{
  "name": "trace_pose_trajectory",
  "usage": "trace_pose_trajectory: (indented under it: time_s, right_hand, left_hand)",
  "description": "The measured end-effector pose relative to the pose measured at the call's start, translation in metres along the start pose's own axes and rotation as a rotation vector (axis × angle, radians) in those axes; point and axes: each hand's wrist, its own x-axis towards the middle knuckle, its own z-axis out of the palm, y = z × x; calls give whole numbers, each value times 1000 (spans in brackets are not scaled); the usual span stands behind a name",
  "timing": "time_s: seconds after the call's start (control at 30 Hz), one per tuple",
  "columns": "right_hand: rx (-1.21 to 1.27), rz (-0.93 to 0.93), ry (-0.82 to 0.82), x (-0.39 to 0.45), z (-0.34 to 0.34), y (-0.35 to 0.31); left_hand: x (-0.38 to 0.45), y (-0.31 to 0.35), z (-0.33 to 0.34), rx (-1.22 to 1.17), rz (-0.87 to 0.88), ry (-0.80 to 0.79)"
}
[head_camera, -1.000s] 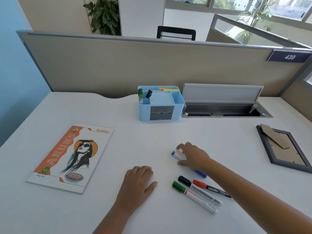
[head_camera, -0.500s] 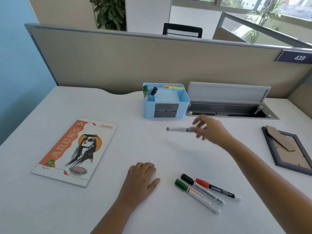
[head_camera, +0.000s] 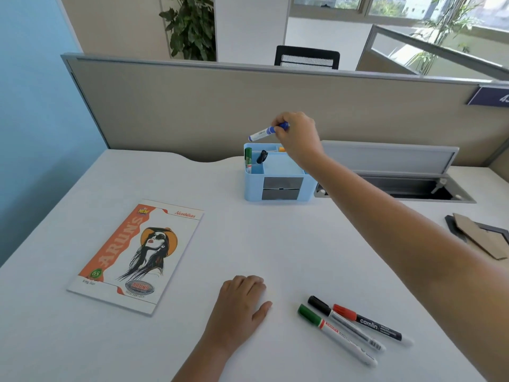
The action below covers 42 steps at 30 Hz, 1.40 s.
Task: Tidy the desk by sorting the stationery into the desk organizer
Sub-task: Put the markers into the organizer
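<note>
Head view: your right hand (head_camera: pixel 297 135) pinches the blue-capped white marker (head_camera: pixel 266 131) in its fingers, tilted, above the light-blue plastic desk organizer (head_camera: pixel 278 175) at the back of the white surface (head_camera: pixel 275 244). Left hand (head_camera: pixel 239 301) rests flat, fingers relaxed, holding nothing. Step: dropping it in. Next: tip it upright over the left rear compartment, then release. Green-capped (head_camera: pixel 334 332), black-capped (head_camera: pixel 344 322) and red-capped (head_camera: pixel 370 325) markers wait near you.

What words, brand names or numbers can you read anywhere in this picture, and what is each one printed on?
"ARUN'S", running up the orange band of the notebook cover.
"ALL NEW", at the notebook's top corner.
"65", in the green circle near its bottom.
"camlin", on the red-capped marker.
"4", a cut-off number on the blue partition sign.
Too blurred to read: print on the green-capped marker, the black-capped marker, and the blue marker.
</note>
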Motion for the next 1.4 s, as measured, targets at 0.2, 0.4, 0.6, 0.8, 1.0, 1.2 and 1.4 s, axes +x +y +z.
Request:
trace_pose_trajectory:
  time_s: [0.2, 0.4, 0.6, 0.8, 1.0, 1.2, 1.4]
  right_hand:
    - [-210, -10, -165, 26, 19, 0]
    - [-226, 3, -273, 32, 26, 5]
    - [-256, -57, -313, 10, 17, 5]
    - [-384, -44, -626, -64, -17, 12]
    - [-926, 36, -1407, -150, -25, 51]
    - [-920, 92, -1397, -199, -31, 85]
    - [-771, 138, -1194, -209, -34, 93]
  left_hand:
    - [-1, 0, 0, 11, 8, -5]
    - [0, 0, -1, 8, 0, -9]
    - [-1, -1, -1, 12, 0, -4]
    - [-1, -1, -1, 22, 3, -14]
    - [-1, -1, -1, 18, 1, -17]
    - [-2, -1, -1, 0, 14, 9]
    - [-2, 0, 0, -7, 9, 15]
